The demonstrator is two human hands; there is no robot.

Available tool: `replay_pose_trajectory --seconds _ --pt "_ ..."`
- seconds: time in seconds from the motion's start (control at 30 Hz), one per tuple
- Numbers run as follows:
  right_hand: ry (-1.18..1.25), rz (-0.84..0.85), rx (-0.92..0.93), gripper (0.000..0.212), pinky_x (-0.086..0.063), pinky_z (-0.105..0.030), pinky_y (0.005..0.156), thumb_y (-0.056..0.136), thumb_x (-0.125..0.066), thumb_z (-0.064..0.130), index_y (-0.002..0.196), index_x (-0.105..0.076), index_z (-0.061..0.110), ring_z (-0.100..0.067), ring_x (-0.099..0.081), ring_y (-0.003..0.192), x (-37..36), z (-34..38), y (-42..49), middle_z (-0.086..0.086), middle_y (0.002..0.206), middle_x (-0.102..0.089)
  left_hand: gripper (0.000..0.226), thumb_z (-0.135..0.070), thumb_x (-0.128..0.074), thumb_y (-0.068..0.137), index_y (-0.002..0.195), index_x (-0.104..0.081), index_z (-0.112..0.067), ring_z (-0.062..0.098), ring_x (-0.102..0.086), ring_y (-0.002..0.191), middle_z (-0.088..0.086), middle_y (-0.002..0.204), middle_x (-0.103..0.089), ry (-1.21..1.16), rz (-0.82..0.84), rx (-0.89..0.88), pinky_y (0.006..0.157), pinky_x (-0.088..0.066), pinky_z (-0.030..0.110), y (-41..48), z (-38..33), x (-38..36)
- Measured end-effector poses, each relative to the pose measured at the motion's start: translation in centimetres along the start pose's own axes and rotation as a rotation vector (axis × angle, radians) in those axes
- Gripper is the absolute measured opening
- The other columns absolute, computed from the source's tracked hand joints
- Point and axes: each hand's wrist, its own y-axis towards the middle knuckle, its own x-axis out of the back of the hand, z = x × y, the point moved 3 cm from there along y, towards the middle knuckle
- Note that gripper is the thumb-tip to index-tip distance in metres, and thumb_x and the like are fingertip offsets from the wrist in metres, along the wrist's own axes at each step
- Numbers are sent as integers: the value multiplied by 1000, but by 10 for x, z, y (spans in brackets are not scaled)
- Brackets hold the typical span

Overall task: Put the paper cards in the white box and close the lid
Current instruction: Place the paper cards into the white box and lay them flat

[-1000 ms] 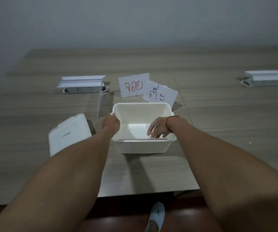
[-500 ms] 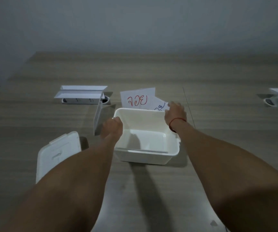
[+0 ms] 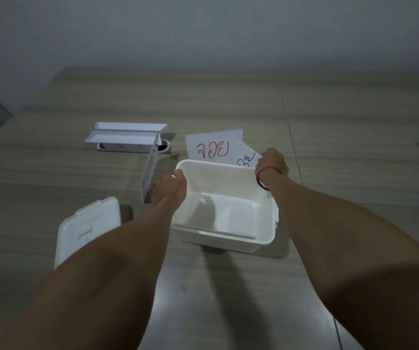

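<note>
The left hand [image 3: 169, 189] has a closed grip on the upper-left rim of the white box [image 3: 225, 224] at frame centre; the right hand [image 3: 272, 161] pinches the blue-lettered card [image 3: 246, 156] beside the red-lettered card [image 3: 213, 149], above the box. The lid [image 3: 87, 227] lies lower left on the counter [image 3: 355, 147].
</note>
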Motion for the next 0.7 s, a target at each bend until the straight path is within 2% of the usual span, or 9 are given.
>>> replay_pose_trajectory --seconds 0.1,0.23,0.4,0.5,0.63,0.7 --pt "-90 -110 203 25 -37 -37 96 97 -44 5 113 -62 13 -30 -56 117 7 10 -14 -11 122 -63 52 -33 -26 97 123 -57 1 40 -55 117 22 127 -60 -40 42 -13 97 -44 44 -5 3 5" --pt "-119 -247 396 32 -33 -36 94 97 -43 7 121 -58 23 -26 -52 116 34 28 -30 -4 123 -61 46 -23 -26 98 124 -56 1 38 -54 119 22 129 -57 -57 81 -17 98 -42 42 -20 2 13" --pt "-76 -378 450 32 -30 -35 95 101 -37 18 127 -55 24 -27 -50 118 79 48 -58 -7 124 -59 44 -12 -34 94 133 -48 0 34 -59 114 19 128 -57 -64 180 -9 93 -49 41 -32 9 22" --pt "-75 -317 476 32 -30 -35 95 101 -35 21 125 -56 23 -26 -50 119 85 48 -74 -6 123 -60 40 -5 -38 94 130 -50 5 35 -59 115 22 126 -59 -47 194 -40 85 -49 38 -40 16 25" --pt "-136 -172 524 30 -31 -37 97 101 -37 24 118 -61 22 -27 -52 118 69 32 -101 -5 122 -63 38 -1 -39 94 129 -50 8 37 -57 118 25 127 -57 -36 226 -81 94 -49 42 -46 24 28" --pt "-167 -135 558 29 -31 -36 94 100 -37 23 108 -65 21 -27 -54 113 59 25 -113 -3 115 -67 36 -1 -39 93 127 -50 8 40 -57 116 26 126 -57 -38 230 -105 92 -50 45 -47 29 29"
